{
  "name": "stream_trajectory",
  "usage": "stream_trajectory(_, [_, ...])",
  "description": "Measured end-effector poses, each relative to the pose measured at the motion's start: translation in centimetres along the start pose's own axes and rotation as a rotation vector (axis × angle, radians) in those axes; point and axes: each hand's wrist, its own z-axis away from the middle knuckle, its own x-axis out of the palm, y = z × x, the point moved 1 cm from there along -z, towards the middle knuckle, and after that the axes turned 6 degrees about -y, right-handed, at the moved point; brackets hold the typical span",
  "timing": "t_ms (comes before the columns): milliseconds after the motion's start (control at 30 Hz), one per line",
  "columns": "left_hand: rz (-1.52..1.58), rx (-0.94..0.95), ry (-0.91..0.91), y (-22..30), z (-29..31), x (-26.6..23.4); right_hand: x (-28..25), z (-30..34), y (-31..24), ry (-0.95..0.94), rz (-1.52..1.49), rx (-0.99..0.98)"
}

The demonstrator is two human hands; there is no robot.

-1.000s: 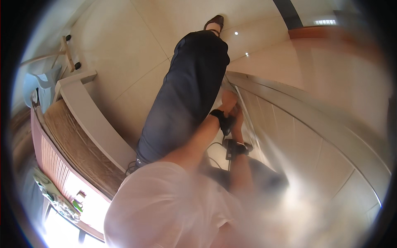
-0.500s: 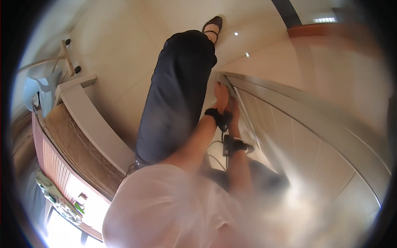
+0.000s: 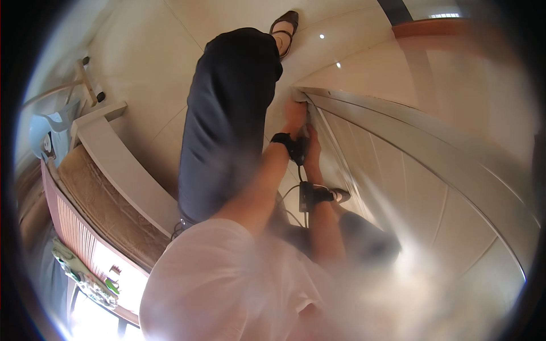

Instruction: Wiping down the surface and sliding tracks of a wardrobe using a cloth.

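Down by the far lower corner of a pale panel [image 3: 392,165], which looks like a door, both my hands work close together. My left hand [image 3: 294,117] is slightly blurred, its fingers bent at the panel's corner. A pale grey, cloth-like thing [image 3: 307,115] shows between the hands and at the corner; its full shape is hidden. Just behind and to the right, my right hand [image 3: 312,145] has its fingers curled in against the same grey thing, next to the panel's edge. Each wrist wears a black strap with a small box, and a cable runs between them.
My dark-trousered left leg [image 3: 227,125] is bent beside my arms, its dark shoe [image 3: 285,28] on the tiled floor [image 3: 148,51]. At left stand a bench with a brown cushion [image 3: 108,204] and a light blue object [image 3: 45,133]. A brown wooden strip [image 3: 426,28] lies at far right.
The whole view has shifted, so the leg, hands and panel sit slightly higher and further left. The hands stay at the panel's corner, my right hand slightly further back from it.
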Motion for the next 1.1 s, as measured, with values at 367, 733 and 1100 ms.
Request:
stream_trajectory(367, [-0.161,0.169,-0.143,-6.5,2.2,5.4,-3.0,3.1,1.4,-0.018,-0.020,0.091])
stream_trajectory(733, [-1.047,0.508,-0.548,-4.7,8.4,2.7,-0.8,7.2,5.8,-0.074,-0.458,0.418])
stream_trajectory(1100, [-0.346,0.060,-0.385,-6.6,6.4,5.8,0.4,5.7,4.8,0.075,-0.582,0.294])
